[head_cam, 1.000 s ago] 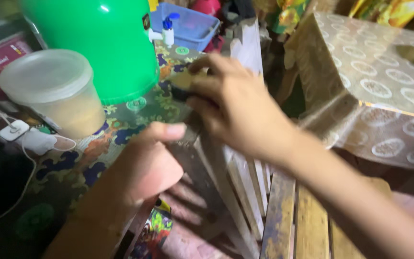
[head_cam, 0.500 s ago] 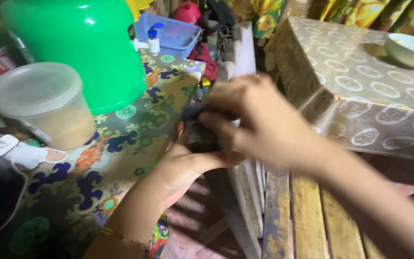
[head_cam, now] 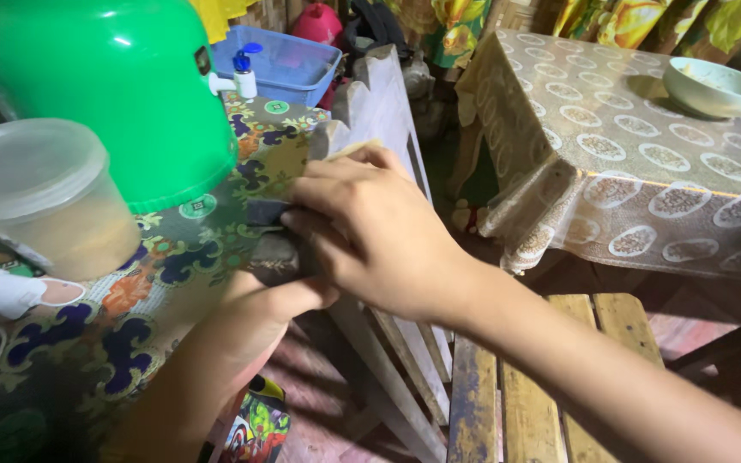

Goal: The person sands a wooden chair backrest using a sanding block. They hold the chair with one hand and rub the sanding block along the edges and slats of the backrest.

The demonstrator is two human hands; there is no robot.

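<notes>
My right hand (head_cam: 375, 231) presses a sponge (head_cam: 266, 212), dark on one side and yellow on the other, against the near edge of a table covered with a flowered cloth (head_cam: 173, 257). Just under that edge, below the sponge, my left hand (head_cam: 272, 287) is cupped with the palm up. The right hand covers its fingers, and I see nothing held in it. My left forearm rises from the bottom left.
On the flowered cloth stand a big green water dispenser (head_cam: 113, 86) with a white tap (head_cam: 237, 75), a clear lidded tub (head_cam: 40, 197) and a white charger (head_cam: 6, 291). A blue basin (head_cam: 289, 56) sits behind. To the right are a lace-covered table (head_cam: 645, 154) with a bowl (head_cam: 713, 86) and a slatted wooden bench (head_cam: 516, 403).
My right hand has drawn the sponge from further back on the cloth toward its near edge. My left hand rose from open below the table to cupped under the sponge.
</notes>
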